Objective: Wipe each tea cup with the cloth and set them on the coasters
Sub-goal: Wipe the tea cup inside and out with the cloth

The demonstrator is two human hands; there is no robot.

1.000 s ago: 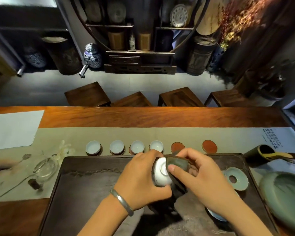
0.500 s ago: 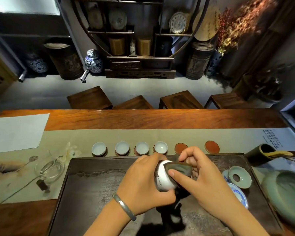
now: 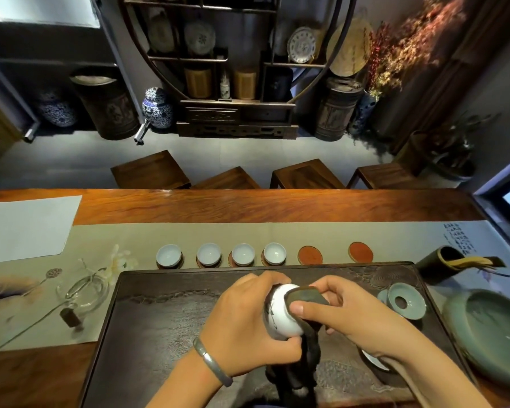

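My left hand [image 3: 248,328] grips a white tea cup [image 3: 284,315] above the dark tea tray [image 3: 165,319], its outside turned up. My right hand [image 3: 357,316] pinches a dark cloth [image 3: 305,298] against the cup's rim; the rest of the cloth [image 3: 298,369] hangs down below the hands. Beyond the tray's far edge, several pale cups [image 3: 168,255] sit on coasters in a row. Two red coasters [image 3: 309,255] [image 3: 360,251] at the right end of that row are bare.
A celadon strainer stand [image 3: 405,300] and a small saucer [image 3: 373,359] sit at the tray's right side. A large green bowl [image 3: 495,328] and a dark tool holder [image 3: 442,263] lie to the right. A glass pitcher [image 3: 81,291] stands to the left. Stools line the table's far side.
The cup has turned in my left hand, from showing its inside to showing its outer wall. My right hand's cloth has shifted along the rim. The camera has tilted up slightly.
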